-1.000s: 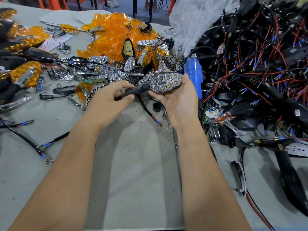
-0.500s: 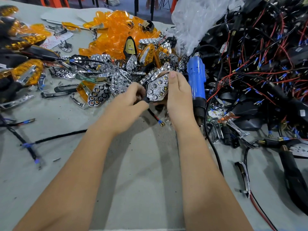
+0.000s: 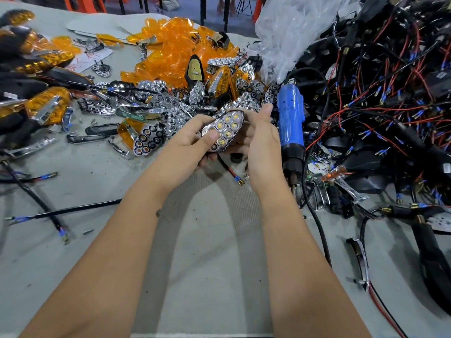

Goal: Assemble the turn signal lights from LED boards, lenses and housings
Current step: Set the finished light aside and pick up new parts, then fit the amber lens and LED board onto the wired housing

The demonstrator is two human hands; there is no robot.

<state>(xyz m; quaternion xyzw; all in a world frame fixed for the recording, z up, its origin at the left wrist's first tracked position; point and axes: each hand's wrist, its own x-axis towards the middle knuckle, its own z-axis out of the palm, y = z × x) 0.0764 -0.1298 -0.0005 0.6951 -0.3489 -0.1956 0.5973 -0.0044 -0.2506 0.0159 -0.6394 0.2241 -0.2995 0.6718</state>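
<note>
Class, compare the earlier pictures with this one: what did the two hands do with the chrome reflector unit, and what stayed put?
The chrome reflector unit, first held lying sideways, was turned on end with its LED face toward the camera. The left hand shifted from pinching the black stem to thumb-on-face; the right hand cups its far side. The blue electric screwdriver and orange lens pile stayed put.
</note>
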